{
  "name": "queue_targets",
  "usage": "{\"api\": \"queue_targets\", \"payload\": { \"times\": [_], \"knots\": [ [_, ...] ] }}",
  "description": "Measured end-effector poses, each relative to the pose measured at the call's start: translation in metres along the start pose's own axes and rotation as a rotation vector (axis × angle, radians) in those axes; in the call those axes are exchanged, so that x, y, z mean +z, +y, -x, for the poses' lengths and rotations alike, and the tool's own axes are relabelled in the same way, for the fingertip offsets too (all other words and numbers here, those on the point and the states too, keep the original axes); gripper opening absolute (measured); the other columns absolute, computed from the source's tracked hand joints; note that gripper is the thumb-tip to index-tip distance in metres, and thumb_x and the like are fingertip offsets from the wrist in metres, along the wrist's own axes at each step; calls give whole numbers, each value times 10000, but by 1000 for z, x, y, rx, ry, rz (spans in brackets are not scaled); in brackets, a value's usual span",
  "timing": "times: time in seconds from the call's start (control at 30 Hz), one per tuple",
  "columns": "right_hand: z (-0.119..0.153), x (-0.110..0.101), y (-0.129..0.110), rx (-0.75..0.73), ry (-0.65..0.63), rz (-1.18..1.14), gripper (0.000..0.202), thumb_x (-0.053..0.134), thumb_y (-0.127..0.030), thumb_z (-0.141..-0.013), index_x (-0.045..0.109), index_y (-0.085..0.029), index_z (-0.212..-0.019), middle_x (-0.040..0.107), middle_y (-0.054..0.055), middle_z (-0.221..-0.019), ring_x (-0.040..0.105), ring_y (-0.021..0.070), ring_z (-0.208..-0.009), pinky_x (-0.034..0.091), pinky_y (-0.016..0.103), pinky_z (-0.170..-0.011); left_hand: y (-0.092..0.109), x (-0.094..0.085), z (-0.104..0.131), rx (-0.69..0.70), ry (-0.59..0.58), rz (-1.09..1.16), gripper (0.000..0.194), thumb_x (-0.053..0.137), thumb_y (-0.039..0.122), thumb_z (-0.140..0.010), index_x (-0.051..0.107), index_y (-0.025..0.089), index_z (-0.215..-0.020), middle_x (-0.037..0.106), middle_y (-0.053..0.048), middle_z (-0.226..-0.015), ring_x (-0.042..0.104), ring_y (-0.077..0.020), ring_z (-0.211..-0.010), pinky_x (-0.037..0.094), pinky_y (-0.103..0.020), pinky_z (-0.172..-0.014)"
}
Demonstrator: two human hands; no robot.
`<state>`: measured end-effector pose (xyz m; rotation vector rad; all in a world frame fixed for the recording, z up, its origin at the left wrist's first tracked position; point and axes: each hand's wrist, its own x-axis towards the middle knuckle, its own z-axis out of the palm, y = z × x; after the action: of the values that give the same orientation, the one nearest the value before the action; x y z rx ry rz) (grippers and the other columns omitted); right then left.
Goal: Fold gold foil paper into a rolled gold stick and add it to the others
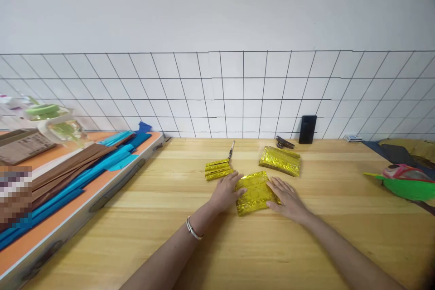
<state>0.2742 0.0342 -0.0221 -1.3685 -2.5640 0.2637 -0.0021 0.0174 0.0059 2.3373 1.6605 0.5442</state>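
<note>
A shiny gold foil sheet [254, 192] lies flat on the wooden table [152, 244] in front of me. At its left edge rests my left hand [226, 192], fingers stretched out, the thumb on the foil. My right hand [287, 199] lies on the opposite edge with its fingers spread. Just beyond my left hand are folded gold foil strips [217, 170]. A stack of gold foil sheets [280, 161] sits farther back, to the right.
A pen [231, 149] and a dark hair clip [284, 142] lie near the wall. A black phone [307, 129] leans upright against the tiles. Brown and blue paper [112, 158] covers an orange-topped table at left. At right lies a green and pink item [406, 183].
</note>
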Motion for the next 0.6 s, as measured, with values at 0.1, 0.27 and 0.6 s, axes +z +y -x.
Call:
{"api": "queue_targets", "payload": {
  "times": [0.1, 0.27, 0.6],
  "knots": [
    [-1, 0, 2, 17, 36, -39, 620, 406, -559, -846, 367, -252, -1384, 275, 71, -1482, 220, 257, -1360, 193, 480, -1081, -1, -1, -15, -41, 19, -15, 396, 541, 363, -839, 533, 219, -1208, 527, -111, -1256, 471, -263, -1160, 334, -391, -957],
    [1, 2, 2, 18, 103, -80, 595, 498, -492, -813, 432, -224, -1340, 385, 88, -1426, 308, 257, -1322, 244, 460, -1071, 1, 0, -37, -67, 4, -24, 303, 641, 282, -724, 626, 191, -1012, 627, -96, -1004, 554, -262, -973, 385, -350, -817],
    [1, 2, 1, 18, 212, -181, 744, 581, -398, -757, 282, -202, -1409, 418, 120, -1391, 388, 290, -1263, 315, 475, -1034, 2, 4, -34, -71, -7, 164, 39, 562, 161, -709, 524, 162, -699, 569, 12, -667, 523, -126, -617, 345, -212, -556]
  ]
}}
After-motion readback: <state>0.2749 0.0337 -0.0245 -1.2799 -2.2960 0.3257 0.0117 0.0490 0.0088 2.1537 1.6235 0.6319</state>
